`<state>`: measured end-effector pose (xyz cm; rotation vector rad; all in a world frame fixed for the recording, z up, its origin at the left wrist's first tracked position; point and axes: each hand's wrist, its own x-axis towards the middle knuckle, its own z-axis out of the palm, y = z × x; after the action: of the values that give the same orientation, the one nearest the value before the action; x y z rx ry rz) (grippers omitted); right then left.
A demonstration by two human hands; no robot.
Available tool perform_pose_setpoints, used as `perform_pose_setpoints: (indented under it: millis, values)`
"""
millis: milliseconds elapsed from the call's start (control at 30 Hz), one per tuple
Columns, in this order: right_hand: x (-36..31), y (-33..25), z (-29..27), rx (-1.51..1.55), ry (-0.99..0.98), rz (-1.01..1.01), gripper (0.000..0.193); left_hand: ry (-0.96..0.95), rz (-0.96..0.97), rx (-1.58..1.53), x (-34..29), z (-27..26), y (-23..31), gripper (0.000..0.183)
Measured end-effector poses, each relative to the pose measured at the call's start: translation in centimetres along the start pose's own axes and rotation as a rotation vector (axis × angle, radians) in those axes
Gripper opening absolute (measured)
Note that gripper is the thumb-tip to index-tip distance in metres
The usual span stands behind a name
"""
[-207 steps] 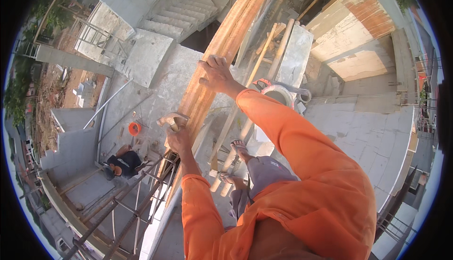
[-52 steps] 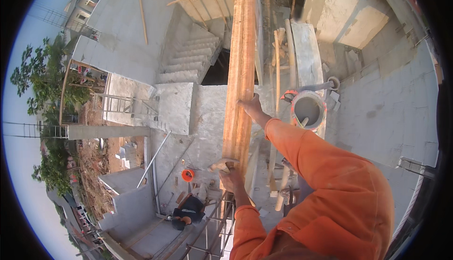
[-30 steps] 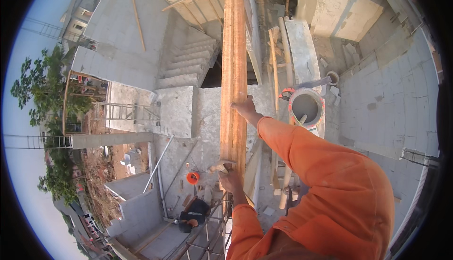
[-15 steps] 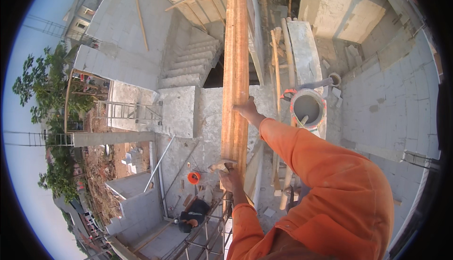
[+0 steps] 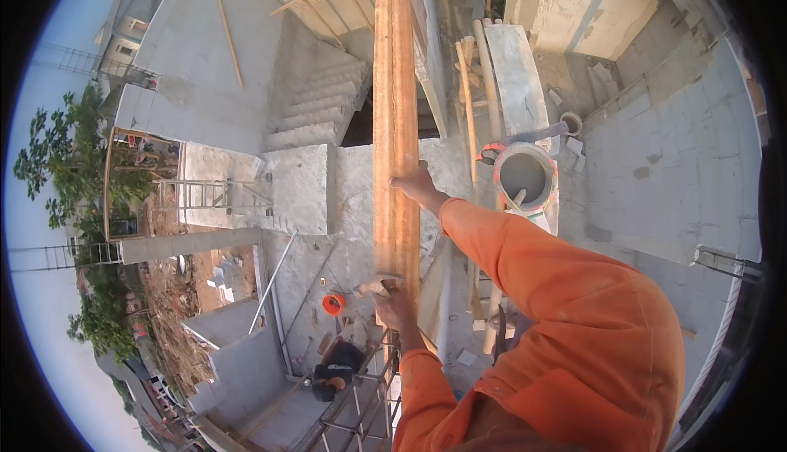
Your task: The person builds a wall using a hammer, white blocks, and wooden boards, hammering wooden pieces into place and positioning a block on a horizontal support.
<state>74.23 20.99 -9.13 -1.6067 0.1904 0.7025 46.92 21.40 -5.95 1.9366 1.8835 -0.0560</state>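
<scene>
A long reddish-brown timber beam (image 5: pixel 394 116) runs away from me over the middle of the site, with lengthwise grooves on top. My right hand (image 5: pixel 420 188) grips its right edge about midway, thumb laid across the upper face. Closer to me, my left hand (image 5: pixel 397 308) is at the beam's near end, closed around a dusty tool that looks like a hammer (image 5: pixel 375 286). The tool's pale head sticks out to the left, over the beam's left edge; its handle is mostly hidden by the hand.
A mortar bucket (image 5: pixel 525 177) stands to the right beside poles and a concrete-smeared plank (image 5: pixel 516 71). Left of my left arm is a rebar cage (image 5: pixel 361 409). Far below are a person in dark clothes (image 5: pixel 336 370), an orange bucket (image 5: pixel 333 304) and concrete stairs (image 5: pixel 316 104).
The whole view has shifted slightly, so the beam and surroundings appear a little further left. Both hands keep their places on the beam and tool.
</scene>
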Motion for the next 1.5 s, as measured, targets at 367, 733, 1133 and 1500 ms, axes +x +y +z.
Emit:
perform_pose_setpoints:
  millis: [367,733,1133,1500]
  values:
    - [-0.1,-0.5,0.3,0.018,-0.052,0.04,0.075,0.034,-0.029,-0.003,-0.7,-1.0,0.9,0.053]
    - [-1.5,-1.3,0.7,0.078,-0.072,0.028,0.071,0.117,-0.017,-0.044,-1.1,-1.4,1.0,0.048]
    - [-0.2,0.0,0.8,0.059,-0.073,0.006,0.05,0.091,0.009,-0.085,-0.5,-1.5,1.0,0.041]
    - [-1.4,-1.5,0.4,0.004,-0.042,0.086,0.049,0.056,-0.024,-0.107,-1.0,-1.8,1.4,0.047]
